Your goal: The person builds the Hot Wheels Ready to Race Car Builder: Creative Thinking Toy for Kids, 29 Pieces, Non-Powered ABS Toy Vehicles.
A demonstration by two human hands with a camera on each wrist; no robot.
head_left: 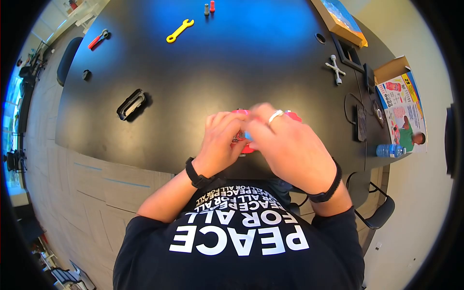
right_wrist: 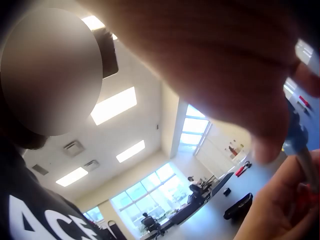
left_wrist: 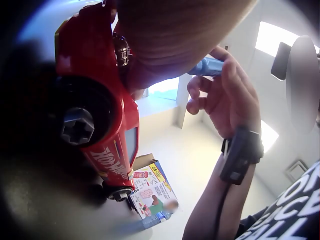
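A red toy car (left_wrist: pixel 112 162) with black wheels stands at the table's near edge, mostly covered by both hands in the head view. My left hand (head_left: pixel 222 137) bends over the car, fingers and thumb curled at its open middle, close to a silver engine piece (left_wrist: pixel 121 50). My right hand (head_left: pixel 290 145) grips the blue handle of a toy screwdriver (right_wrist: pixel 296 134) above the car. Its grey shaft (right_wrist: pixel 307 167) runs down between the left fingers. The tip of the screwdriver is hidden by the hands.
On the black table (head_left: pixel 193 72) lie a black car part (head_left: pixel 131 105), a yellow wrench (head_left: pixel 180 31), a red-handled ratchet (head_left: pixel 99 39), grey and red sockets (head_left: pixel 207 9) and a grey cross wrench (head_left: pixel 335 70). A water bottle (head_left: pixel 390 151) and printed box (head_left: pixel 403 111) are at the right.
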